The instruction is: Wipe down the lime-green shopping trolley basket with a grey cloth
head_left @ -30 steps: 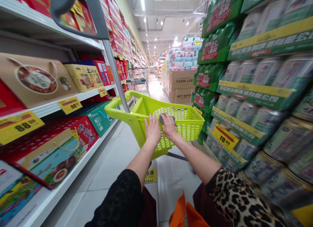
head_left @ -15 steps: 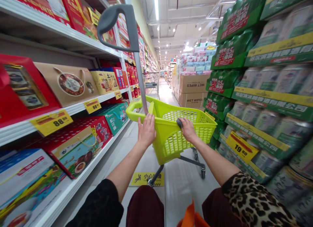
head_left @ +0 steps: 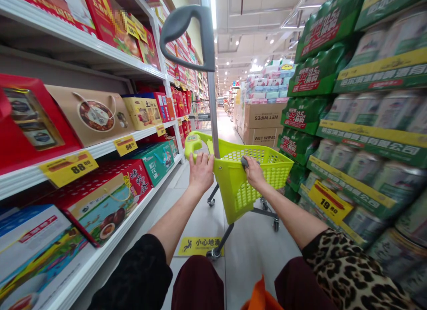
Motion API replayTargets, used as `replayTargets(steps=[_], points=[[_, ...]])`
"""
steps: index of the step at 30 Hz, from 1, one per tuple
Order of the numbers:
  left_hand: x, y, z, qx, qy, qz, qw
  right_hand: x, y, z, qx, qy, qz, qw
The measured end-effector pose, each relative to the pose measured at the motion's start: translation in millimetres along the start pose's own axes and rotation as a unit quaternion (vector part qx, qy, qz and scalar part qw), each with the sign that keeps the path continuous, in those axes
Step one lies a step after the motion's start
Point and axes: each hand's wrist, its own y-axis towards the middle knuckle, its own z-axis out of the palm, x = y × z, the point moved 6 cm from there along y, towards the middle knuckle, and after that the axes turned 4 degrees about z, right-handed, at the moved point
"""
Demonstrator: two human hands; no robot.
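A lime-green wheeled shopping cart [head_left: 230, 181] stands askew in front of me, its lattice basket pointing away to the right. From it rises a tall metal pole topped by a dark grey loop handle [head_left: 204, 38]. My left hand [head_left: 201, 171] is closed over the cart's near rim beside the foot of the pole, with the fingertips partly hidden beyond the edge. My right hand [head_left: 255, 173] grips a rounded dark grey piece [head_left: 245, 162] at the basket's near side; whether that piece belongs to the cart I cannot tell.
Shelves of gift boxes [head_left: 96, 114] line the left side. On the right rise stacked green-wrapped can packs [head_left: 307, 81]. Cartons of wet wipes [head_left: 263, 116] stand farther down the aisle. A yellow floor sticker [head_left: 198, 246] lies near my knees, with something orange [head_left: 262, 296] between them.
The cart has swung round, its pole and loop handle moving to the right and its near legs shifting. Both hands have stayed on it.
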Motion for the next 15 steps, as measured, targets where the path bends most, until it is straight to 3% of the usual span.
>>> replayTargets(steps=[5, 9, 15], points=[[-10, 4, 3, -0.004, -0.006, 0.001, 1.0, 57, 2, -2, -0.042, 0.063, -0.002, 0.997], [-13, 6, 8, -0.001, -0.01, 0.006, 1.0, 100, -2, -5, -0.048, 0.095, -0.053, 0.993], [-13, 8, 8, -0.007, -0.025, 0.01, 1.0, 108, -11, -1, -0.057, 0.056, -0.047, 0.996]])
